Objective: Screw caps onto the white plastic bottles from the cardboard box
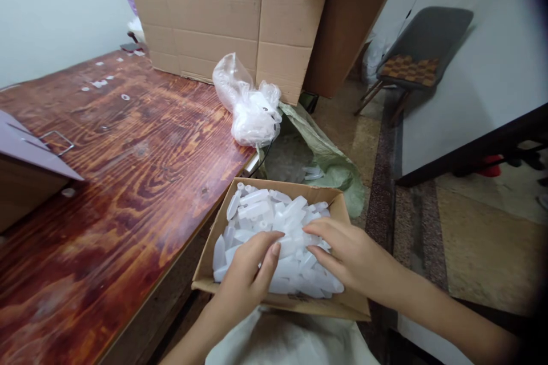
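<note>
A small open cardboard box (205,274) rests on my lap beside the table edge, filled with several small translucent white plastic pieces (265,211). My left hand (248,274) reaches into the box from the near side, its fingers curled onto the pieces. From the right, my right hand (346,254) lies over the pile with fingers bent, fingertips touching the pieces near the left hand's fingertips. What either hand actually grips is hidden among the pieces.
A dark varnished wooden table (120,182) fills the left. A large cardboard box (222,17) stands at its far end with a clear plastic bag (250,111) in front. A green sack (329,159) lies on the floor, a chair (415,57) further back, a brown box (25,177) at left.
</note>
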A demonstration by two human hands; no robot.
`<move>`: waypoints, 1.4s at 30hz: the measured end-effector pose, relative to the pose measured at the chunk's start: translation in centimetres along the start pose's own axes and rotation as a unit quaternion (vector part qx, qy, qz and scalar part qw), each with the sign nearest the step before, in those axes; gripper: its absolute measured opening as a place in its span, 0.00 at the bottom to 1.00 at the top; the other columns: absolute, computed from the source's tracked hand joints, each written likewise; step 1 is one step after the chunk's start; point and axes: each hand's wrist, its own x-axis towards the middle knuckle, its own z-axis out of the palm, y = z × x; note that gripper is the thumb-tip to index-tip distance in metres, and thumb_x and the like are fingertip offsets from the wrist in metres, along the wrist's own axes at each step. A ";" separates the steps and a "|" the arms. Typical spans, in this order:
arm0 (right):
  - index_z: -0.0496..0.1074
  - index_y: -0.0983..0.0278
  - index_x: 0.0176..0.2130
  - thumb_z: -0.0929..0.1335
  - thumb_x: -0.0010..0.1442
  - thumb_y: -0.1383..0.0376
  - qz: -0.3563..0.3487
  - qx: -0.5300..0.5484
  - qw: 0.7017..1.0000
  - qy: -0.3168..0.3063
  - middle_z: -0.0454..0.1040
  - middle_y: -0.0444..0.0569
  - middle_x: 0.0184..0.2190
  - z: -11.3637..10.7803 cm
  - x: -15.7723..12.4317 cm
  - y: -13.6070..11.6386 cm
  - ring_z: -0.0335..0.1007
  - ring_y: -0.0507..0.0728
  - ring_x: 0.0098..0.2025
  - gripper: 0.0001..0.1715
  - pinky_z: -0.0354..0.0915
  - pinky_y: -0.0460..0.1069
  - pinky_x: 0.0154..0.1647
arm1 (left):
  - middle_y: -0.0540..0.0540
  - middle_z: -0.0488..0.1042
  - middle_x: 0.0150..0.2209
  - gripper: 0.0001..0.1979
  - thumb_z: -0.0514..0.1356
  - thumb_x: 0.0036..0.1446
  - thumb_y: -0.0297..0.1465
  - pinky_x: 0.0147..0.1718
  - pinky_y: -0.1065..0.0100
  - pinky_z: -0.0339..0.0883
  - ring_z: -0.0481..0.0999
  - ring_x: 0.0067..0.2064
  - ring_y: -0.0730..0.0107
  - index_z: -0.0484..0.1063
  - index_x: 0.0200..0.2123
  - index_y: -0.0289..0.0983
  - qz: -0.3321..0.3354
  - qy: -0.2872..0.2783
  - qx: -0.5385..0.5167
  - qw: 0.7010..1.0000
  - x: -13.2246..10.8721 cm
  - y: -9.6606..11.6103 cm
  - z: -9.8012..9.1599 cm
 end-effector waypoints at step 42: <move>0.68 0.65 0.43 0.62 0.70 0.64 -0.078 0.047 0.992 0.089 0.76 0.47 0.31 1.6 -2.1 -2.0 0.73 0.53 0.33 0.09 0.67 0.47 0.35 | 0.55 0.50 0.19 0.17 0.50 0.57 0.41 0.22 0.72 0.44 0.51 0.22 0.75 0.57 0.21 0.38 -0.230 -0.027 -0.216 0.949 0.7 2.4 0.4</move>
